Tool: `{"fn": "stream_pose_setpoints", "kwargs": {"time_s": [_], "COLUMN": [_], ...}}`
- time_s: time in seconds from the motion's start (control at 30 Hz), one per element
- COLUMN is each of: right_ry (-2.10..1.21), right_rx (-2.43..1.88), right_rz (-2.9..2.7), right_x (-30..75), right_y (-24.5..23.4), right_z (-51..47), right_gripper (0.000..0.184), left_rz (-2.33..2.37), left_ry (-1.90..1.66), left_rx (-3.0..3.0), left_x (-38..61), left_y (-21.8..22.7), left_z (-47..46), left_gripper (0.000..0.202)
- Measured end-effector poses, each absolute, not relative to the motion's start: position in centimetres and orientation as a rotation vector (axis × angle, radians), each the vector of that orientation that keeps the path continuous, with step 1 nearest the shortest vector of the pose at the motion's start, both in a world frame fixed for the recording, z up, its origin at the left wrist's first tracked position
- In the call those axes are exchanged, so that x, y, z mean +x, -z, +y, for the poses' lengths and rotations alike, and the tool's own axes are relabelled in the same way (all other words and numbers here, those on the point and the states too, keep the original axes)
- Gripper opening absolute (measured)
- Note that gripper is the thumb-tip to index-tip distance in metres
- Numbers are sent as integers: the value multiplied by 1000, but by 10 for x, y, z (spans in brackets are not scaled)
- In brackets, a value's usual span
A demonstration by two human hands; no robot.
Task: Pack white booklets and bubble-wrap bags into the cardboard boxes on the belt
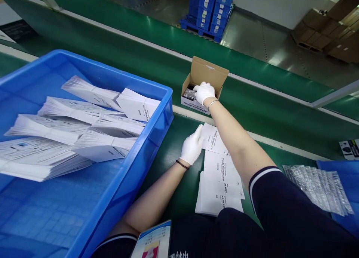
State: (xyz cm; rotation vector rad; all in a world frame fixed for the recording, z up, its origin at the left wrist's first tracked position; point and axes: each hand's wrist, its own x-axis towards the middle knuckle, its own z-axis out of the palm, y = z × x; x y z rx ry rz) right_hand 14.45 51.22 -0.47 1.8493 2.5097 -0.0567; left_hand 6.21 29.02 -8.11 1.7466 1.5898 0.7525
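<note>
While box (209,71) is sitting open on belt (266,112), my right hand (204,92) is pressing inside it, fingers curled over dark item (190,94); grip unclear. Left hand (192,147) is lying flat, open, touching top leaflet (212,138) beside crate (157,138).

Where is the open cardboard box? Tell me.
The cardboard box sits upper centre of the head view on the green conveyor belt, just past the far corner of the blue bin, with the right hand inside it.
</note>
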Motion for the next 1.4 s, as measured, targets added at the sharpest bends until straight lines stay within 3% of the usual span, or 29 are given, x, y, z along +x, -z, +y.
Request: {"fn": "stream_pose_setpoints", "kwargs": {"time_s": [0.13,0.27,0.33,0.43,0.6,0.7,0.83,1.0,1.17,1.4], "right_ry": [-252,-29,0,-52,-258,-55,255,241,631,894], "right_rx": [1804,974,881,1164,1721,1949,2006,2136,2276,2431], "right_rz": [2735,3037,2993,2915,2913,2707,2628,2752,2323,2039], "right_x": [162,180,188,198,213,218,228,257,297,318], "right_y": [-9,-12,-5,1,-2,11,30,27,18,32], "right_z": [466,376,340,327,394,430,433,359,242,157], "right_gripper": [40,36,35,38,48,51,71,56,40,40], "left_rz": [1567,1363,1196,1010,968,979,971,1143,1467,1505], "left_ry": [-958,-1340,-1437,-1417,-1365,-1336,-1292,-1213,-895,-395], "left_rx": [1467,1028,812,614,629,689,842,1285,1736,2090], "left_x": [59,56,58,62,65,64,62,63,62,68], "left_y": [79,81,83,85,87,90,93,90,80,67], "left_z": [294,303,306,304,298,299,299,288,279,266], "left_gripper": [62,64,66,68,70,66,61,47,37,46]}}
